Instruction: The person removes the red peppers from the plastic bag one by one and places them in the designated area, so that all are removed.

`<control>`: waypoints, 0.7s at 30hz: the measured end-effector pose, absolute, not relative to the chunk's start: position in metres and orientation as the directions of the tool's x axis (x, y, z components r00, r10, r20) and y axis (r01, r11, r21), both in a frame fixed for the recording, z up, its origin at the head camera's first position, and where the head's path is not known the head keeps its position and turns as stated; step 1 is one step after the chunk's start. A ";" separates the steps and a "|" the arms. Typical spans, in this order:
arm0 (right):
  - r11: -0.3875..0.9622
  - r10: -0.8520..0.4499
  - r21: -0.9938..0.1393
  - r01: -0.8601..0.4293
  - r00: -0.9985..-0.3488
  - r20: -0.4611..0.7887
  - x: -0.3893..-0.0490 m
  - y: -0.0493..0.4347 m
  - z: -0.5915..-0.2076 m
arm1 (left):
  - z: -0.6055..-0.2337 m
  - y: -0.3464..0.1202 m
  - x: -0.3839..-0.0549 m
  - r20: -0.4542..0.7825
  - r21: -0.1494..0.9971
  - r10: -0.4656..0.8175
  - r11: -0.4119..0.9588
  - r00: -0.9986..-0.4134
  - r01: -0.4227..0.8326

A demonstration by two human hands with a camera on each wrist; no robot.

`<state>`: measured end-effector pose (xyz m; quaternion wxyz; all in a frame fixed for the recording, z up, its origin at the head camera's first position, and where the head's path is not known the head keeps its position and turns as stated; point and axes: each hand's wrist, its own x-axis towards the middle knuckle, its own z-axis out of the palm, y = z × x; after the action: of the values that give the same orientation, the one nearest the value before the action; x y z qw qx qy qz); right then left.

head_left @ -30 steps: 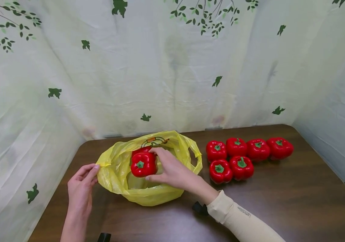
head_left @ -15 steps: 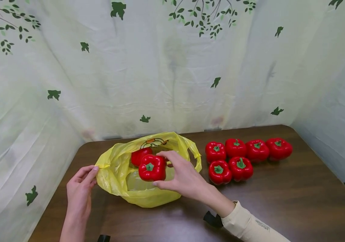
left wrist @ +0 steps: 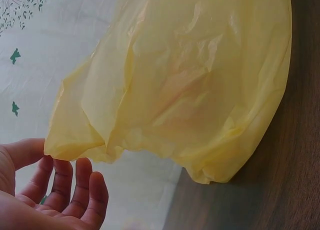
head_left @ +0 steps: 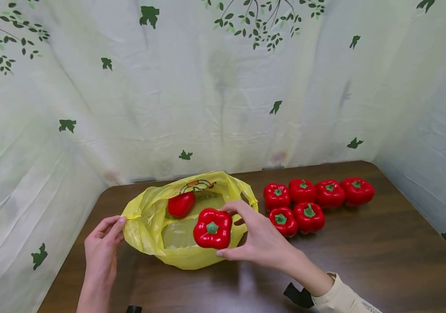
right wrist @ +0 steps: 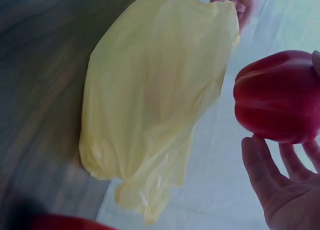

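A yellow plastic bag (head_left: 191, 259) stands with its mouth open on the table. My left hand (head_left: 102, 250) pinches the bag's left edge between thumb and fingertips; in the left wrist view that hand (left wrist: 65, 190) has its other fingers loosely bent. With thumb and fingers my right hand (head_left: 264, 237) grips a red bell pepper (head_left: 212, 228), held over the right front of the bag's mouth, its green stem facing the head camera. The same pepper (right wrist: 280, 97) appears beside the bag (right wrist: 150, 90) in the right wrist view. Inside the bag lies another red bell pepper (head_left: 181, 204).
To the right of the bag, several red bell peppers (head_left: 310, 217) sit close together in two rows on the dark wooden table (head_left: 364, 256). A pale curtain (head_left: 215, 95) with leaf prints hangs behind and at both sides.
My right hand has drawn the pepper up from inside the bag and toward the right front. The pepper left in the bag now shows more fully. My left hand keeps its pinch on the edge.
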<state>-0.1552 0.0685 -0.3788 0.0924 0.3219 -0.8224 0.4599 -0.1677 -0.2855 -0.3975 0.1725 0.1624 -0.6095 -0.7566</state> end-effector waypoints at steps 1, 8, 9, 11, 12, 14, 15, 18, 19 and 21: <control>0.371 -0.432 -0.705 -0.605 -0.784 0.446 -0.154 0.071 -0.379 | -0.397 -0.285 -0.168 -0.037 0.978 -0.459 -0.201 -0.887 0.063; 0.370 -0.378 -0.726 -0.579 -0.808 0.452 -0.142 0.091 -0.385 | -0.397 -0.285 -0.168 -0.028 0.976 -0.455 -0.203 -0.890 0.073; 0.376 -0.369 -0.728 -0.573 -0.814 0.449 -0.140 0.093 -0.385 | -0.397 -0.286 -0.169 -0.025 0.977 -0.453 -0.200 -0.891 0.074; 0.386 -0.356 -0.733 -0.560 -0.824 0.442 -0.136 0.099 -0.387 | -0.397 -0.286 -0.169 -0.027 0.976 -0.452 -0.205 -0.892 0.074; 0.388 -0.349 -0.739 -0.552 -0.829 0.437 -0.134 0.101 -0.387 | -0.397 -0.286 -0.169 -0.028 0.975 -0.455 -0.207 -0.890 0.075; 0.390 -0.337 -0.745 -0.541 -0.837 0.432 -0.131 0.106 -0.388 | -0.398 -0.286 -0.169 -0.028 0.974 -0.459 -0.212 -0.888 0.079; 0.392 -0.334 -0.744 -0.541 -0.837 0.433 -0.130 0.108 -0.389 | -0.398 -0.286 -0.169 -0.030 0.973 -0.463 -0.217 -0.886 0.081; 0.414 -0.325 -0.727 -0.548 -0.835 0.444 -0.126 0.116 -0.391 | -0.399 -0.285 -0.169 -0.028 0.970 -0.468 -0.226 -0.883 0.088; 0.419 -0.323 -0.722 -0.551 -0.833 0.449 -0.125 0.119 -0.391 | -0.400 -0.285 -0.169 -0.029 0.970 -0.467 -0.228 -0.884 0.089; 0.420 -0.319 -0.715 -0.559 -0.829 0.460 -0.123 0.124 -0.393 | -0.400 -0.285 -0.169 -0.028 0.969 -0.465 -0.230 -0.885 0.091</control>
<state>-0.1233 0.1245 -0.3933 0.1275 0.2635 -0.8328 0.4699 -0.1693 -0.2847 -0.4000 0.1809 0.1579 -0.5934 -0.7682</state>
